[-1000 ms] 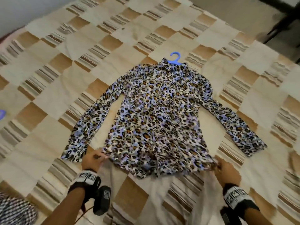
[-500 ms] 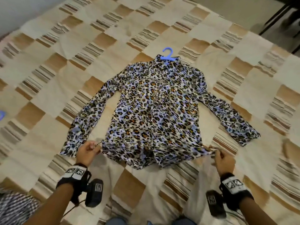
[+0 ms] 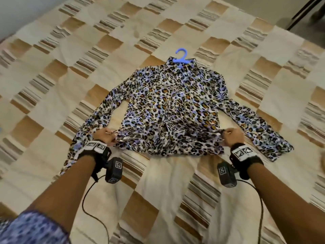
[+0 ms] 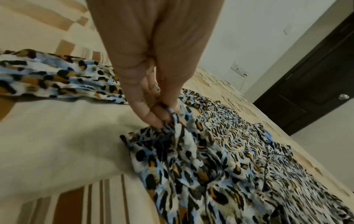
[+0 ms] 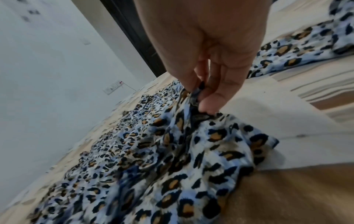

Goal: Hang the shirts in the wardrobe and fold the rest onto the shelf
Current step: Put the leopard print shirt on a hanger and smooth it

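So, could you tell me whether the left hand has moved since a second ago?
Yes. The left hand, pinching the shirt hem, has moved toward the blue hanger: it was level with the nearby sleeve cuff, now beyond it.

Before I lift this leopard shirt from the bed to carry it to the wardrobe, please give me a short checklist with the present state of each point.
1. Left hand pinches the hem of the leopard-print shirt: ok.
2. Right hand pinches the opposite hem corner: ok.
3. Blue hanger hook sticks out at the collar: ok.
4. Hanger arms seated inside both shoulders: cannot tell, the fabric hides them.
5. Both sleeves lie spread on the bedspread, not trapped under the body: ok.
6. Lower body smooth: not ok, bunched between the hands.
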The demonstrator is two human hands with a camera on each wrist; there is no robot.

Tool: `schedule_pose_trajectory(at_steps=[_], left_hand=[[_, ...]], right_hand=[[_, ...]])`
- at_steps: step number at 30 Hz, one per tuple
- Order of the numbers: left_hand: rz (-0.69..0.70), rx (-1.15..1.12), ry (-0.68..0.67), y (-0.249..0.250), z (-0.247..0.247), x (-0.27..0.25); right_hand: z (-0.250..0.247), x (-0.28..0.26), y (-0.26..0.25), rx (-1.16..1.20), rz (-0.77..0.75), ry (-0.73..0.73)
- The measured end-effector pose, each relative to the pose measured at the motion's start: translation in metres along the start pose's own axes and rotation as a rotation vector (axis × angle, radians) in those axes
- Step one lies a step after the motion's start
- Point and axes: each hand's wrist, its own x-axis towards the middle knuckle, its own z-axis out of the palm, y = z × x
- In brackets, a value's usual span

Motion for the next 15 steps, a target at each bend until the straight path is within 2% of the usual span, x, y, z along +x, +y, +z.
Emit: schedule_pose_trajectory(at_steps=[2,5,8,10,13,15], left_hand=[[-0.033,-0.104,-0.015,-0.001,-0.001,-0.012],[-0.103,-0.504,-0.05,-0.004,-0.014,-0.043],[-0.064,-0.562,0.009,-0.023,-0.033,-0.085],[-0.057,-0.54,0.05,-0.047,-0.038,-0.11],[-0.102,-0.519,0.106,-0.082,-0.033,-0.14],[-0.113,-0.585,0.081,-0.102,-0.026,-0.152]], right_hand=[[0.0,-0.008,0.005,0.076,-0.037,-0.019],[-0.017,-0.034,0.007,0.549,0.05,-0.167],[-0.054,-0.075,0.015,0.872,0.13,-0.253],[-0.071,-0.098,0.029,0.982,0.15,-0.304],[-0.067,-0.118,0.058,0.95,0.191,-0.37],[-0.055,-0.13,0.074,0.915,0.2,-0.377]])
